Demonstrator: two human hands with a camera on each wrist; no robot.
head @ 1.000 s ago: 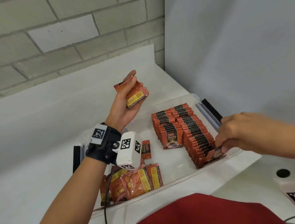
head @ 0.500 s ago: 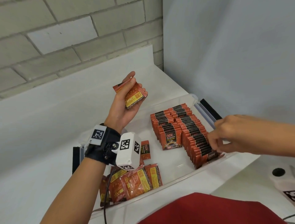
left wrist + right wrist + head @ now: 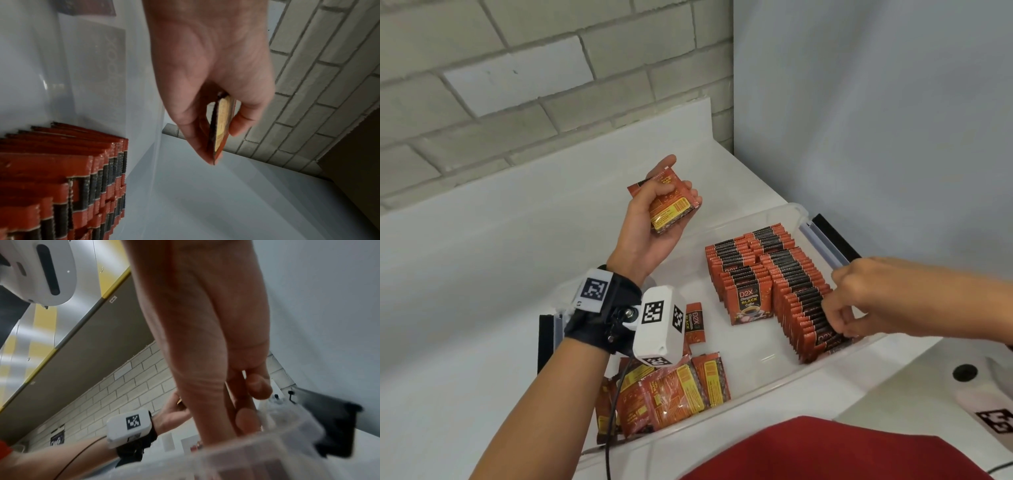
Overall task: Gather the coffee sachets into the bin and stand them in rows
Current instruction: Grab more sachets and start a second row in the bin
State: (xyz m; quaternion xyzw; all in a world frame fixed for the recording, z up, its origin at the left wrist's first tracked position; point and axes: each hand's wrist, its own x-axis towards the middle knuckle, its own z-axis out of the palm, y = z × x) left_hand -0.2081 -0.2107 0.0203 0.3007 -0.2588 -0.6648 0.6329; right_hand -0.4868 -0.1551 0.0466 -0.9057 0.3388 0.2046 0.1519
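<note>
Two hands: left hand [image 3: 650, 219] clutching sachets [image 3: 671, 209] above bin rim [image 3: 756, 219], right hand [image 3: 859, 301] pinching row's end sachet [image 3: 825, 337].

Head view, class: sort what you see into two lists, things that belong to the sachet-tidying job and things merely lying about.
Belongs to the job:
- clear bin
- standing rows of sachets
- loose sachets lying at the bin's near end
- small stack of sachets held in the left hand
- right hand at the front of the nearest row

Just lying about:
- white table
- brick wall
</note>
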